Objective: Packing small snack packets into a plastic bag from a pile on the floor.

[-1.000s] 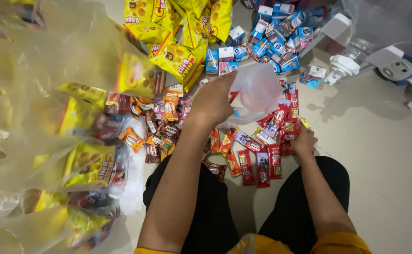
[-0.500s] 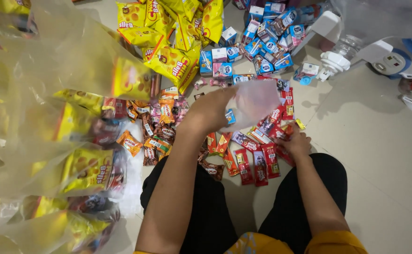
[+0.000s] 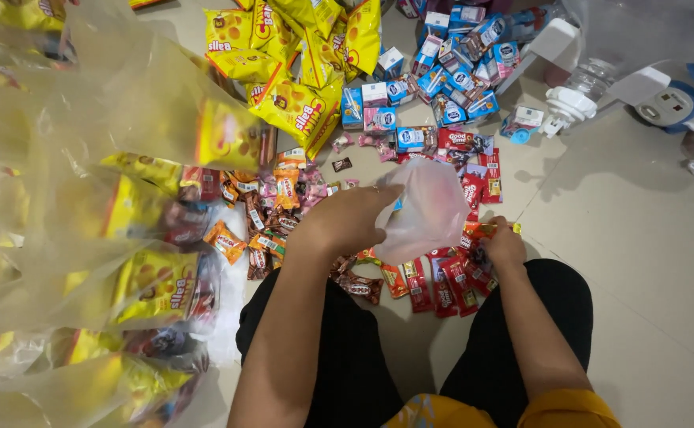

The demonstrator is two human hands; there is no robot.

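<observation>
My left hand [image 3: 345, 219] grips the mouth of a clear plastic bag [image 3: 426, 210] that hangs just above the floor in front of my knees; something small and blue shows inside it. My right hand [image 3: 505, 244] rests on a pile of red snack packets [image 3: 458, 273] beside the bag, fingers closed around a few of them. Small brown and orange candy packets [image 3: 272, 222] lie to the left of my left hand.
Yellow snack bags [image 3: 299, 47] and small blue drink cartons [image 3: 450, 71] are heaped at the top. Filled clear bags [image 3: 85, 238] crowd the left side. A white plastic appliance [image 3: 600, 87] stands at the upper right. Tiled floor [image 3: 648, 238] spreads to the right.
My left hand has lowered the plastic bag toward my knees. My right hand has stayed on the red packets, shifting slightly and closing on some.
</observation>
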